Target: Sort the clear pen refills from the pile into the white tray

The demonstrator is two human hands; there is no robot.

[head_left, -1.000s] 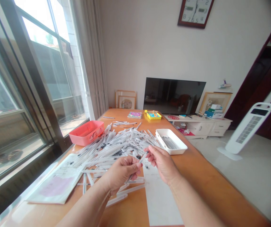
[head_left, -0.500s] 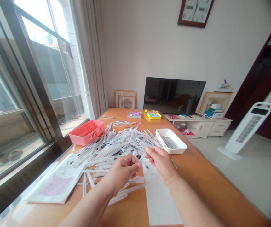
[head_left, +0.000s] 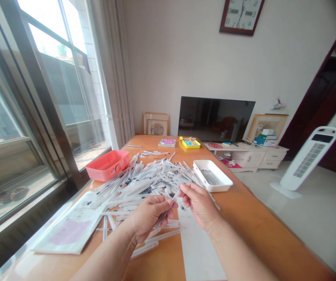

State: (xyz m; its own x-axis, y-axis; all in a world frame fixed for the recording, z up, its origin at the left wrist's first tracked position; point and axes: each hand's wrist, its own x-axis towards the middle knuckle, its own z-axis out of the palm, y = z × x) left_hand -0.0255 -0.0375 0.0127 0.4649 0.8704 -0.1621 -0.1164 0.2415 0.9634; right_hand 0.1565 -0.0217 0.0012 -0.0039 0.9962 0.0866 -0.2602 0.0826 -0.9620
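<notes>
Evidently the work sits in both hands at once: a slim, translucent plastic pen barrel (head_left: 176, 194) is held in the air above the near edge of a loose heap of clear and whitish plastic pen parts with dark ends (head_left: 144, 181). The person's left hand (head_left: 155, 214) has its thumb and fingers closed around the lower part, while the right hand (head_left: 199, 201) pinches the upper end between thumb and fingertips. Gripping near both ends probably steadies so thin a piece and lets one hand work against the other.

Its long axis slants, running from low under the left palm up and away toward the right fingers. Which end is the writing tip cannot be told, as the fingers cover both.

To the right, a white rectangular plastic tray (head_left: 228, 185) stands just beyond the right hand, perhaps for easy reach; the slender grey sticks (head_left: 210, 177) inside lie side by side, roughly parallel. An open coral-red plastic basket (head_left: 97, 172) stands at the heap's far left. Below the right wrist, a long white paper sheet (head_left: 200, 249) lies flat on the glossy orange-brown wooden table (head_left: 250, 234).
</notes>
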